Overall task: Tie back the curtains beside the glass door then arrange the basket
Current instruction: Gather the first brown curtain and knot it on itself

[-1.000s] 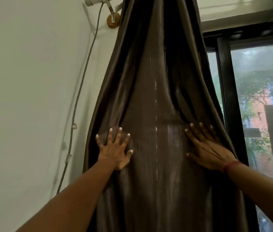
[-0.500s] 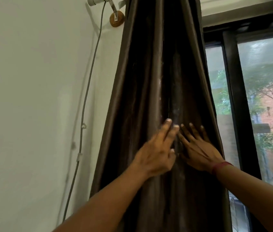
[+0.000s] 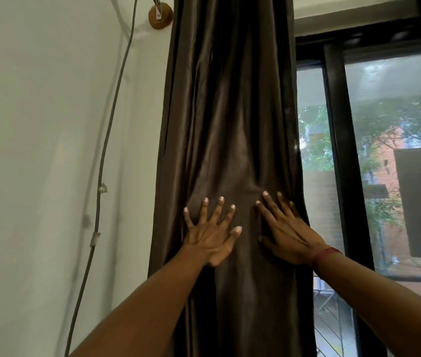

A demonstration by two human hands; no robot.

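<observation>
On glossy curtain (image 3: 230, 124) — splayed hands (image 3: 210, 238) (image 3: 289, 235)

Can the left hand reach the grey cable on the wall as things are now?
Probably yes: the left hand lies flat on the curtain, holds nothing, and only wall shows between it and the cable.

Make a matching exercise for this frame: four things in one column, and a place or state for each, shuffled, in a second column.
Column one:
1. curtain
2. cable
3. wooden mount
4. glass door

Column two:
a. black-framed, right of the curtain
b. high up, at the curtain's upper left
c. dark brown, with the left hand and the right hand pressed flat on it
d. runs down the white wall

Pairs: 1-c, 2-d, 3-b, 4-a
</observation>
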